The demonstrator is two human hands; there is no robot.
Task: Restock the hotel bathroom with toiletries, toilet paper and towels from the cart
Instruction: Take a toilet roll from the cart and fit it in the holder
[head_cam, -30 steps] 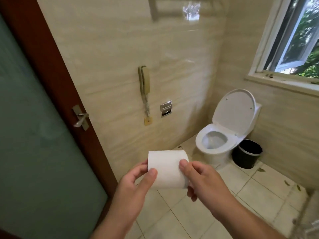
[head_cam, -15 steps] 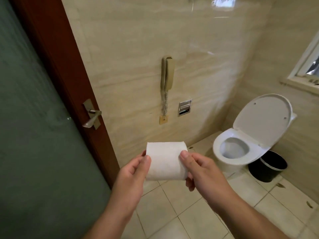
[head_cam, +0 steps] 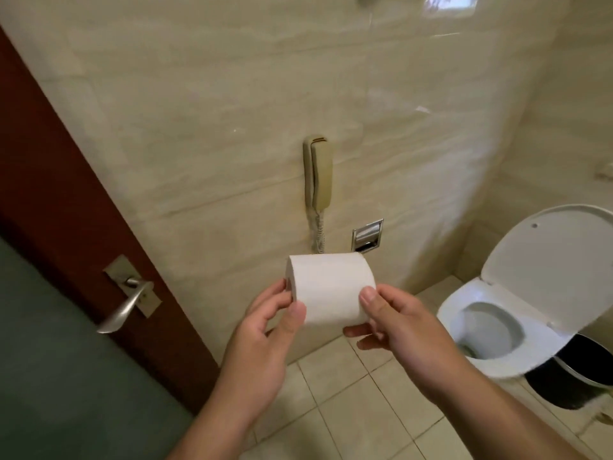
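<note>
1. A white toilet paper roll [head_cam: 328, 287] is held in the air just below the wall phone [head_cam: 318, 172], overlapping its coiled cord.
2. The roll's left end is pinched by the left hand [head_cam: 265, 333].
3. Its right end is gripped by the right hand [head_cam: 398, 323], thumb in front, fingers underneath.
4. A metal recessed holder [head_cam: 367, 235] is set below and right of the phone; the toilet [head_cam: 497, 320], lid raised, is seen farther right.

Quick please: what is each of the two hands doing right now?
Left hand: holds the left end of the toilet paper roll, thumb in front.
Right hand: holds the right end of the same roll.
</note>
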